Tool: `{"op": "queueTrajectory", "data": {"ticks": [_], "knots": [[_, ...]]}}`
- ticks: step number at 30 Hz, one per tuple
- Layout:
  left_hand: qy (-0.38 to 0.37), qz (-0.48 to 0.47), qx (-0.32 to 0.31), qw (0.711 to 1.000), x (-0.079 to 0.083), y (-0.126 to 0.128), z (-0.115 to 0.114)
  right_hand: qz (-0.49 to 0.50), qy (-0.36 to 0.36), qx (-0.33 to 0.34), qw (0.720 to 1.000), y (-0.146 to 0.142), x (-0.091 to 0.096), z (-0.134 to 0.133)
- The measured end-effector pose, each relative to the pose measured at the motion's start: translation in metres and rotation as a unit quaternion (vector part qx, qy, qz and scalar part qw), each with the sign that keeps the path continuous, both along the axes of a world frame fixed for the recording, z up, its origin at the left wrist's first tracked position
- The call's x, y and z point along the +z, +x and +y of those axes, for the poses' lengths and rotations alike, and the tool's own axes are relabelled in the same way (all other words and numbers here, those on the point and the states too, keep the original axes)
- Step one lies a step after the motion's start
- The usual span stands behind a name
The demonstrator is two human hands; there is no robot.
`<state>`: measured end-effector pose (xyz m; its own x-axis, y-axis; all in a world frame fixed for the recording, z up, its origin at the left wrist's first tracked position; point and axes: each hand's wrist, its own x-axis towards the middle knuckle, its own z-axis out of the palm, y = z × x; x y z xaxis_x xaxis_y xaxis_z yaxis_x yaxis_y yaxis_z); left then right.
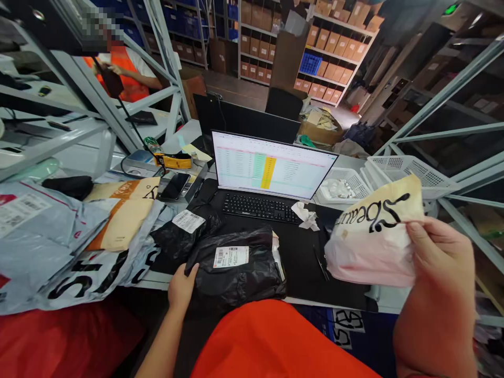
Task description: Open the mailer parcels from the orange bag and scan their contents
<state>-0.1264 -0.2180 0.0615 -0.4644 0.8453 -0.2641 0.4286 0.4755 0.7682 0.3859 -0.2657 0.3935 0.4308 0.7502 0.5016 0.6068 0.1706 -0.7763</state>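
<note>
My right hand [443, 244] is closed on the upper right edge of a translucent plastic bag [370, 236] with dark lettering and something pale pink inside. It holds the bag up over the desk's right side. At the left corner of a black mailing bag [240, 273], my left hand [183, 286] pinches the plastic. This mailing bag lies on the black desk mat, has a white label, and gapes at its right end, where pale contents show. A smaller black parcel [185, 231] with a label lies just beyond my left hand.
A monitor [271, 163] with a spreadsheet stands behind a keyboard [260, 206]. Mailing bags [47, 236] pile up on the left. Scissors [321, 263] and crumpled paper [306, 216] lie on the mat. White baskets [409, 170] stand at right. Another person [126, 71] works beyond the metal frame.
</note>
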Motion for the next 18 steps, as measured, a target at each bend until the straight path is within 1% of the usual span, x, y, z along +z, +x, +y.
{"op": "queueTrajectory", "data": {"ticks": [1,3,4,5,6,7,8,9,11,12,13,14,15,16,17,18], "knots": [[0.017,0.063,-0.004,0.998,0.004,0.005,-0.001,-0.048,-0.014,0.027,0.998,-0.002,0.004,0.007],[0.083,0.167,-0.014,0.982,0.016,0.017,-0.002,-0.137,-0.03,0.083,0.987,-0.013,0.01,0.023],[0.12,0.18,-0.027,0.976,0.023,0.024,-0.003,-0.184,-0.027,0.098,0.978,-0.02,0.013,0.031],[0.147,0.162,-0.049,0.975,0.029,0.032,-0.004,-0.233,-0.022,0.103,0.967,-0.03,0.016,0.039],[0.157,0.104,-0.08,0.979,0.035,0.042,-0.005,-0.282,-0.009,0.104,0.954,-0.04,0.018,0.047],[0.151,0.02,-0.115,0.982,0.04,0.052,-0.006,-0.33,0.009,0.107,0.938,-0.051,0.02,0.054],[0.129,-0.077,-0.146,0.978,0.044,0.063,-0.008,-0.37,0.03,0.12,0.921,-0.062,0.023,0.06],[0.092,-0.176,-0.169,0.965,0.047,0.074,-0.01,-0.398,0.054,0.146,0.904,-0.072,0.025,0.064],[0.032,-0.281,-0.199,0.938,0.049,0.093,-0.013,-0.417,0.098,0.23,0.874,-0.09,0.031,0.069],[-0.005,-0.347,-0.212,0.914,0.049,0.101,-0.014,-0.412,0.11,0.281,0.86,-0.097,0.033,0.069],[-0.049,-0.435,-0.222,0.871,0.049,0.106,-0.015,-0.402,0.107,0.336,0.845,-0.102,0.033,0.068],[-0.082,-0.517,-0.223,0.822,0.048,0.108,-0.014,-0.391,0.093,0.389,0.829,-0.105,0.031,0.066],[-0.096,-0.588,-0.216,0.774,0.047,0.107,-0.013,-0.385,0.069,0.437,0.81,-0.105,0.025,0.065],[-0.088,-0.634,-0.198,0.742,0.046,0.103,-0.011,-0.385,0.041,0.476,0.789,-0.104,0.015,0.064],[-0.058,-0.654,-0.168,0.735,0.045,0.097,-0.008,-0.391,0.013,0.505,0.769,-0.102,0.0,0.064],[-0.02,-0.658,-0.132,0.741,0.042,0.089,-0.005,-0.404,-0.011,0.519,0.753,-0.098,-0.02,0.064]]}}
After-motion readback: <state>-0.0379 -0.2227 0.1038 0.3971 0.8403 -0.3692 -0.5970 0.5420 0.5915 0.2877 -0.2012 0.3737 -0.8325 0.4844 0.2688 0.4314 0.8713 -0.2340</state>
